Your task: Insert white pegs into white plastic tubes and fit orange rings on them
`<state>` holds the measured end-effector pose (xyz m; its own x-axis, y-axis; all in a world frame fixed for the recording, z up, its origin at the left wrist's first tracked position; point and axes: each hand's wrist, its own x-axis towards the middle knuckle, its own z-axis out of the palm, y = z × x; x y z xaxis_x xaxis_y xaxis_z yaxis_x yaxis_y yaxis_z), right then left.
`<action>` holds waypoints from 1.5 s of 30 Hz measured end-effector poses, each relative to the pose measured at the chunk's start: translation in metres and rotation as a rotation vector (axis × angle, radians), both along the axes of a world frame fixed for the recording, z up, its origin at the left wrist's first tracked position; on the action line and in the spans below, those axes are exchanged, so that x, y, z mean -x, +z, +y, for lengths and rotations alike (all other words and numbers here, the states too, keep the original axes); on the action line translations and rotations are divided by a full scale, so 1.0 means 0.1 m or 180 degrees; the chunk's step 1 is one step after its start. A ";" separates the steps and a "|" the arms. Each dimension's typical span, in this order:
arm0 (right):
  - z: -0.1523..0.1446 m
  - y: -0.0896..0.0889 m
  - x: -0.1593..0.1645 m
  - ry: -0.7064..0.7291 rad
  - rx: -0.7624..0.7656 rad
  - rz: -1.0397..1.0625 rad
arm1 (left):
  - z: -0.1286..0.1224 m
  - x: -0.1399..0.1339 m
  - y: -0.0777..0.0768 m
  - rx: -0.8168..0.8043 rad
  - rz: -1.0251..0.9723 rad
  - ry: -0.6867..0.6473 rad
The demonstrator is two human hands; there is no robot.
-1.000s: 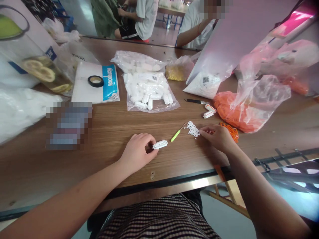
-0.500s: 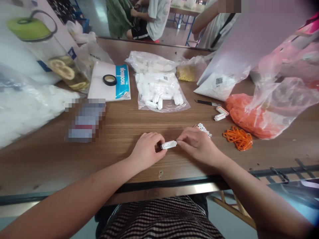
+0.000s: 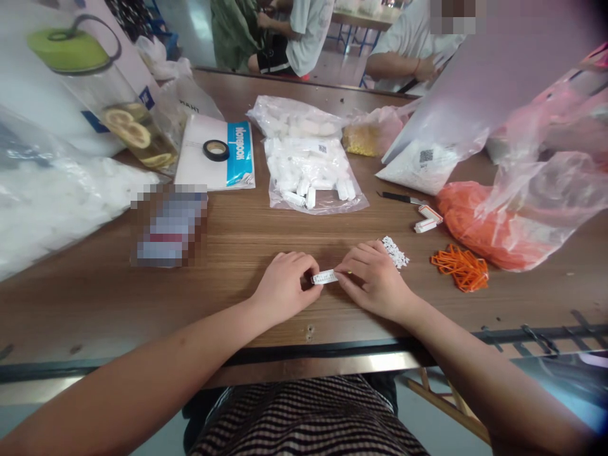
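Note:
My left hand (image 3: pixel 287 285) is closed on the left end of a small white plastic connector housing (image 3: pixel 324 277), held just over the table between finger and thumb. At its right end, the thumb and forefinger of my right hand (image 3: pixel 373 278) are pinched together against the housing, covering that end. A tiny yellow bit (image 3: pixel 350 272) shows by the right fingers; what it belongs to I cannot make out. Just behind my right hand lies a small pile of white plastic pieces (image 3: pixel 395 252), partly covered by the hand.
Orange plastic strips (image 3: pixel 460 267) lie to the right, near a bag of orange parts (image 3: pixel 484 221). Two white housings (image 3: pixel 427 220) and black-handled tweezers (image 3: pixel 399 197) lie behind. A bag of white housings (image 3: pixel 311 171), a notebook (image 3: pixel 240 155) with tape (image 3: pixel 216 150), and a blurred phone-like object (image 3: pixel 168 228) stand farther back.
My right hand has moved in over the right end of the housing, and a yellow bit now shows by its fingers. The whole view has shifted slightly.

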<state>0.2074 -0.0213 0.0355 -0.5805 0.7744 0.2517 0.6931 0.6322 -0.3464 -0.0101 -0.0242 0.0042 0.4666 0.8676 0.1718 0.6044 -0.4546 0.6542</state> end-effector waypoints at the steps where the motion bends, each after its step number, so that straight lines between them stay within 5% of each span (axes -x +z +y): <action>1: -0.01 0.01 -0.01 0.0065 -0.0069 -0.0041 | 0.00 0.00 0.00 -0.0002 -0.0014 0.0009; 9: -0.06 -0.04 -0.06 0.0167 -0.0459 -0.0151 | -0.01 0.00 0.03 -0.0006 -0.0034 0.0016; 15: -0.10 0.00 -0.06 0.0063 -0.0265 -0.0116 | 0.00 0.01 0.02 0.0039 -0.0024 0.0008; 20: -0.03 0.11 -0.60 -0.1228 -0.0125 0.0181 | -0.01 0.01 0.01 0.0071 0.0024 0.0032; 25: 0.03 0.01 -1.29 -0.2284 0.0415 -0.0617 | -0.01 0.01 0.00 0.0065 0.0040 0.0060; 30: 0.01 -0.08 -1.36 -0.2029 0.0620 -0.0550 | 0.00 0.01 -0.01 0.0066 0.0046 0.0040; 39: 0.12 -0.08 -1.35 -0.1445 -0.0061 -0.1608 | 0.01 0.01 0.00 0.0088 0.0030 0.0040; 45: 0.12 -0.07 -1.43 -0.1445 0.0042 -0.1207 | 0.00 0.01 -0.01 0.0056 0.0026 0.0034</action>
